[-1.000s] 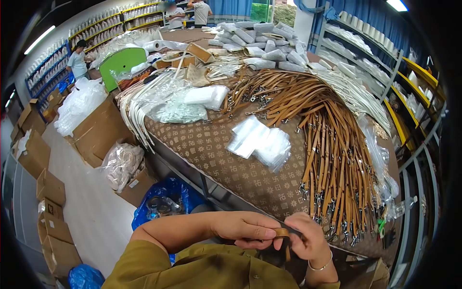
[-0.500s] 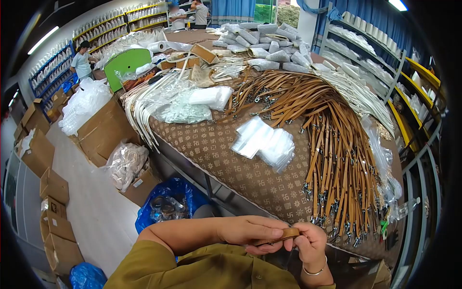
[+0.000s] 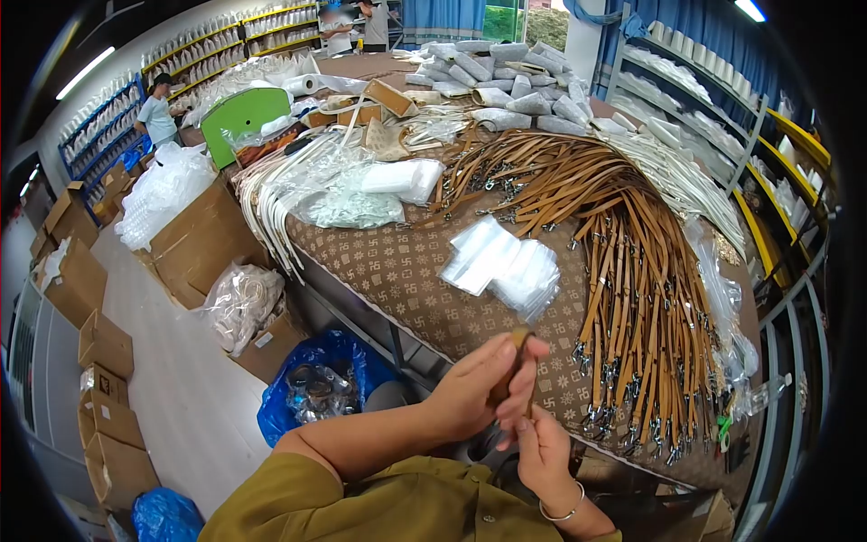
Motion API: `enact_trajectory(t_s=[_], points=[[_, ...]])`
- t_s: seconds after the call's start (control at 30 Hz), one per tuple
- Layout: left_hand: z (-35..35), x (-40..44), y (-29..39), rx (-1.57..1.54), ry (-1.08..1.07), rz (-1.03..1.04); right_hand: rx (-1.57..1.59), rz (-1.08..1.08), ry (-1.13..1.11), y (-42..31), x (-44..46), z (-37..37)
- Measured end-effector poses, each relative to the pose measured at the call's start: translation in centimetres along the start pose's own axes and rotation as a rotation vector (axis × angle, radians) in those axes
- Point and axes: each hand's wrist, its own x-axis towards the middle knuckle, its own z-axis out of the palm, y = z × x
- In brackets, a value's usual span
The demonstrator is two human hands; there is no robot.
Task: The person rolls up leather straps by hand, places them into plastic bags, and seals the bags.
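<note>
A coiled brown leather strap (image 3: 520,338) is upright in my left hand (image 3: 474,378), its top showing past the thumb and fingers. My right hand (image 3: 544,452), with a bangle at the wrist, is just below, its fingers pinched at the strap's lower end, which is mostly hidden. Beyond my hands a small pile of clear plastic bags (image 3: 506,266) lies on the patterned brown tabletop (image 3: 406,280). To their right spreads a large heap of brown leather straps (image 3: 632,298) with metal clasps.
White straps (image 3: 275,212) hang over the table's left edge. Grey-white wrapped rolls (image 3: 533,95) are piled at the back. A blue bag (image 3: 325,361) and cardboard boxes (image 3: 212,239) stand on the floor at left. Green-handled scissors (image 3: 724,429) lie at right. People (image 3: 158,113) stand farther back.
Both hands have moved up and slightly left over the table edge. The strap has turned from roughly level to upright, and my right hand is now below my left.
</note>
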Motion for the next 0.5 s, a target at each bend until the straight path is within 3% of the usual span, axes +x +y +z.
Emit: enact_trajectory(t_s=[0.1,0.13,0.2,0.23,0.33,0.37,0.47,0.5], points=[[-0.7,1.0,-0.4,0.118,0.125,0.156,-0.133,0.089,-0.08,0.7,-0.2,-0.1],[-1.4,1.3,-0.7,0.57,0.144,0.285,-0.133,0.089,-0.084,0.5,-0.3,-0.3],[-2.9,1.7,-1.2,1.48,0.168,0.522,-0.474,0.004,-0.203,-1.0,-0.6,-1.1],[-3.4,1.7,-1.2,1.482,0.169,0.52,-0.644,-0.041,-0.261,-1.7,-0.7,-1.5],[-4.4,1.5,-1.0,1.598,-0.153,-0.124,-0.709,-0.083,-0.209,-4.3,-0.2,-3.4],[-4.4,1.3,-0.9,1.599,-0.154,-0.125,-0.743,-0.104,-0.182,-4.6,0.1,-4.0],[-4.6,0.4,-0.7,1.384,-0.503,-0.193,-0.626,-0.11,-0.087,-4.2,0.7,-5.2],[-4.1,0.3,-0.3,1.384,-0.498,-0.192,-0.566,-0.113,-0.045,-4.1,1.0,-5.5]])
